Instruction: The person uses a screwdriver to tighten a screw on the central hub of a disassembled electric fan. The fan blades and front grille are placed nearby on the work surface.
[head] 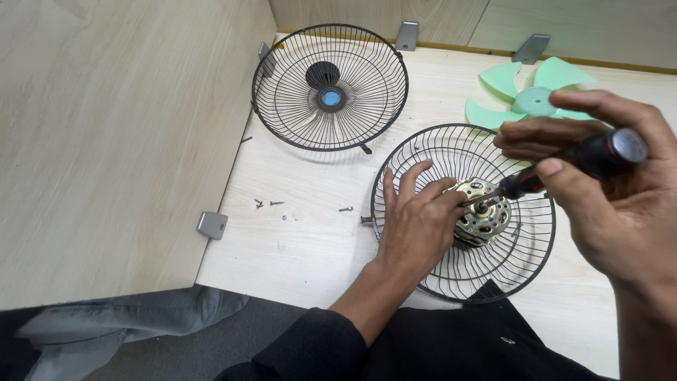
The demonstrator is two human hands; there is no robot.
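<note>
Brass-coloured round fan motor (483,215) sits mid black wire rear guard (465,212). Your left hand (416,226) clamps motor's left flank. Your right hand (606,190) grips black-and-red screwdriver (564,166); shaft slants down-left, tip on motor top.

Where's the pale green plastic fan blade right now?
In the head view, the pale green plastic fan blade lies at the table's far right, just beyond the black wire fan guard with the motor, behind the right hand.
</note>
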